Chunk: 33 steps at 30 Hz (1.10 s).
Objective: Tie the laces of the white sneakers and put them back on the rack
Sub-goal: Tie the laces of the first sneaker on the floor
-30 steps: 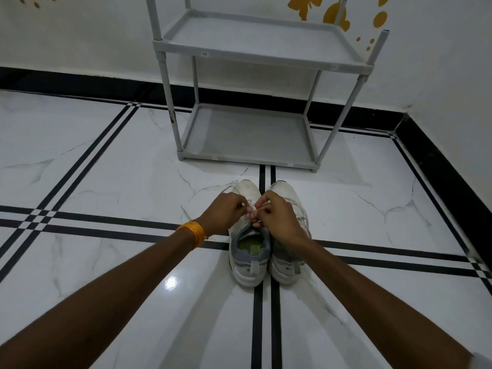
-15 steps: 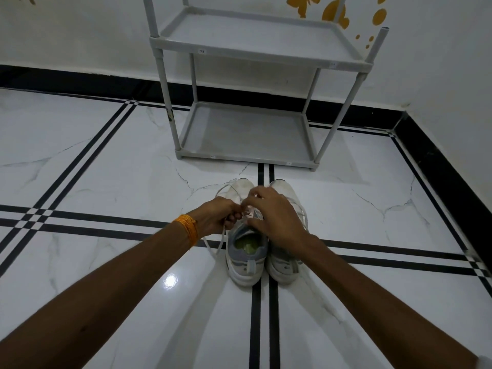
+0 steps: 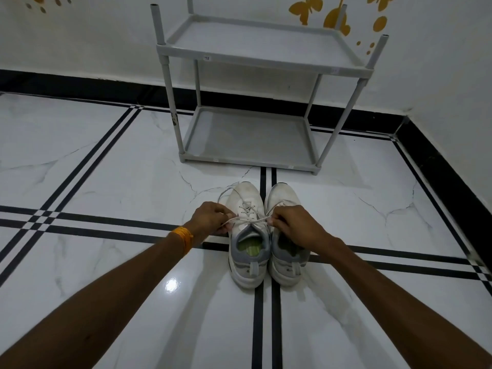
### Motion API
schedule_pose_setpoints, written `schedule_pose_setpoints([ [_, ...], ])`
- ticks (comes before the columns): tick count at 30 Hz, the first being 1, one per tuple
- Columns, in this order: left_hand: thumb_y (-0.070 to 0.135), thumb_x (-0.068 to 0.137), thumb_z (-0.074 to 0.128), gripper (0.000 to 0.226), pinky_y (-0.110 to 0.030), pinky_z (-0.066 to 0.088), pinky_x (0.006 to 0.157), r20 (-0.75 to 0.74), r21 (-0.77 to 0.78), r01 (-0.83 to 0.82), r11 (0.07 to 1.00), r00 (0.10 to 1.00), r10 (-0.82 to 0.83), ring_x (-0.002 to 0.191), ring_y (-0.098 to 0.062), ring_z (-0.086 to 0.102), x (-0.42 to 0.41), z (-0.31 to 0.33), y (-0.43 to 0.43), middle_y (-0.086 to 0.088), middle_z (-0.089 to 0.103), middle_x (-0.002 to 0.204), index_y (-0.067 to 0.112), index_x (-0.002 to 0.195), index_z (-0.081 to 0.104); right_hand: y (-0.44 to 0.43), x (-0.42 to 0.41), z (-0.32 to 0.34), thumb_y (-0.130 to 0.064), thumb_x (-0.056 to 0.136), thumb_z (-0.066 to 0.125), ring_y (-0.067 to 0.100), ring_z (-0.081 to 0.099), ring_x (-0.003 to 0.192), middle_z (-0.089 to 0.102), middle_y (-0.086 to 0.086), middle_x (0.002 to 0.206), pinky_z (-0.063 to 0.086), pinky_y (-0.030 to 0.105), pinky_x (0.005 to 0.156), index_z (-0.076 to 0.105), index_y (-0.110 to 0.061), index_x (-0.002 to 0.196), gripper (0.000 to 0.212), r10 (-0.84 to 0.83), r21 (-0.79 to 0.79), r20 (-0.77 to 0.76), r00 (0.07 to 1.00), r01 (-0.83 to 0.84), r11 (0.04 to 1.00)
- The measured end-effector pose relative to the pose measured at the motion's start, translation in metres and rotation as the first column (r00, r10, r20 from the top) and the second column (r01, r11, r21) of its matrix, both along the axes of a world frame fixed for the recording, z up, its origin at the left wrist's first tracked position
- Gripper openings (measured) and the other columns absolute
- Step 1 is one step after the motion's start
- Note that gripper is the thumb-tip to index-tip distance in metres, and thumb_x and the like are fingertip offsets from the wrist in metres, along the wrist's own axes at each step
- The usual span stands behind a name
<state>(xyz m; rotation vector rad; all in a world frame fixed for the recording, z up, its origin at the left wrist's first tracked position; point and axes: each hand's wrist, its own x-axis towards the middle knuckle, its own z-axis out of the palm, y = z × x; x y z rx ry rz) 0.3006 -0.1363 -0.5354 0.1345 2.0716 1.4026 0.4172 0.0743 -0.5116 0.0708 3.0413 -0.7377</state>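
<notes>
Two white sneakers stand side by side on the floor, toes toward the rack: the left sneaker (image 3: 246, 209) and the right sneaker (image 3: 286, 197). My left hand (image 3: 210, 219) pinches one end of the left sneaker's lace (image 3: 250, 221), just left of the shoe. My right hand (image 3: 290, 224) pinches the other end, above the right sneaker's opening. The lace is stretched taut between both hands across the left sneaker's tongue. A loop of lace (image 3: 222, 194) trails on the floor beside the left toe. The grey two-shelf rack (image 3: 250, 161) stands behind the shoes, both shelves bare.
White marble floor with black stripe lines (image 3: 106, 231). A black skirting (image 3: 439, 166) runs along the walls at the back and right, forming a corner at the back right. An orange band (image 3: 182, 235) is on my left wrist.
My hands were close together over the left sneaker's tongue. They have moved apart sideways, drawing the lace tight between them.
</notes>
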Motion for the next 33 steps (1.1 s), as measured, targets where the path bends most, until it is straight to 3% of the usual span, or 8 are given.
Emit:
schedule_pose_setpoints([
  [7, 0.015, 0.086, 0.07, 0.013, -0.014, 0.052, 0.048, -0.3, -0.039, -0.013, 0.999, 0.954, 0.0, 0.059, -0.015, 0.066, 0.005, -0.015, -0.004, -0.012, 0.07, 0.075, 0.004, 0.093, 0.071, -0.002, 0.002, -0.008, -0.014, 0.091, 0.062, 0.006, 0.054, 0.061, 0.061, -0.003, 0.066, 0.038, 0.021, 0.059, 0.06, -0.015, 0.068, 0.023, -0.354, -0.222, 0.032, 0.935, 0.352, 0.909],
  [14, 0.019, 0.089, 0.065, 0.011, -0.032, 0.056, 0.069, -0.654, -0.26, 0.193, 0.946, 0.685, -0.32, 0.069, -0.016, 0.066, 0.005, -0.02, -0.011, -0.004, 0.075, 0.079, 0.012, 0.088, 0.072, -0.008, -0.003, 0.007, -0.017, 0.096, 0.059, 0.012, 0.057, 0.064, 0.069, 0.008, 0.081, 0.042, 0.017, 0.047, 0.066, -0.008, 0.082, 0.017, -0.363, -0.771, 0.346, 0.865, 0.483, 0.415],
  [19, 0.013, 0.094, 0.055, 0.012, -0.025, 0.049, 0.067, -0.666, -0.344, 0.161, 0.925, 0.653, -0.362, 0.072, -0.024, 0.067, 0.009, -0.028, -0.008, -0.01, 0.074, 0.085, 0.009, 0.096, 0.067, -0.018, -0.01, 0.003, -0.02, 0.099, 0.048, 0.012, 0.049, 0.053, 0.057, 0.003, 0.063, 0.035, 0.019, 0.04, 0.054, -0.011, 0.071, 0.03, -0.214, -0.839, 0.542, 0.813, 0.505, -0.205],
  [23, 0.015, 0.093, 0.055, 0.013, -0.03, 0.049, 0.067, -0.695, -0.327, 0.029, 0.945, 0.67, -0.261, 0.072, -0.024, 0.062, 0.008, -0.028, 0.0, -0.012, 0.073, 0.086, 0.006, 0.093, 0.065, -0.036, -0.01, -0.007, -0.008, 0.092, 0.055, 0.006, 0.022, 0.032, 0.027, -0.006, 0.04, 0.018, 0.017, 0.03, 0.033, -0.019, 0.063, 0.038, -0.373, -0.788, 0.615, 0.695, 0.564, -0.247],
  [26, 0.017, 0.088, 0.063, 0.013, -0.031, 0.054, 0.071, -0.551, -0.19, -0.069, 0.979, 0.833, -0.048, 0.073, -0.023, 0.065, 0.009, -0.032, 0.003, -0.011, 0.074, 0.086, 0.006, 0.087, 0.069, -0.043, -0.009, -0.016, 0.002, 0.088, 0.051, 0.006, 0.018, 0.029, 0.024, -0.007, 0.038, 0.016, 0.017, 0.029, 0.028, -0.02, 0.061, 0.041, -0.474, -0.794, 0.605, 0.64, 0.527, -0.302],
  [28, 0.012, 0.085, 0.068, 0.006, -0.046, 0.061, 0.077, -0.219, 0.054, -0.226, 0.973, 0.948, 0.233, 0.075, -0.031, 0.071, 0.009, -0.033, 0.004, -0.017, 0.074, 0.087, 0.008, 0.082, 0.071, -0.045, -0.008, -0.018, 0.005, 0.086, 0.046, 0.006, 0.018, 0.029, 0.024, -0.007, 0.039, 0.016, 0.017, 0.028, 0.028, -0.02, 0.06, 0.04, -0.499, -0.796, 0.605, 0.62, 0.478, -0.372],
  [30, 0.003, 0.084, 0.067, 0.009, -0.05, 0.06, 0.079, 0.071, 0.171, -0.415, 0.894, 0.91, 0.409, 0.076, -0.035, 0.069, 0.012, -0.032, 0.006, -0.024, 0.072, 0.093, 0.011, 0.079, 0.069, -0.045, -0.008, -0.02, 0.006, 0.085, 0.044, 0.005, 0.019, 0.029, 0.026, -0.007, 0.038, 0.017, 0.017, 0.028, 0.03, -0.019, 0.058, 0.039, -0.521, -0.787, 0.616, 0.591, 0.447, -0.424],
  [33, -0.006, 0.085, 0.062, 0.017, -0.037, 0.059, 0.066, 0.256, 0.213, -0.583, 0.784, 0.808, 0.531, 0.069, -0.031, 0.066, 0.017, -0.03, 0.014, -0.023, 0.067, 0.092, 0.01, 0.081, 0.062, -0.05, -0.008, -0.02, 0.006, 0.086, 0.043, 0.005, 0.022, 0.027, 0.029, -0.006, 0.035, 0.017, 0.016, 0.029, 0.032, -0.017, 0.057, 0.039, -0.577, -0.77, 0.638, 0.51, 0.43, -0.471],
])
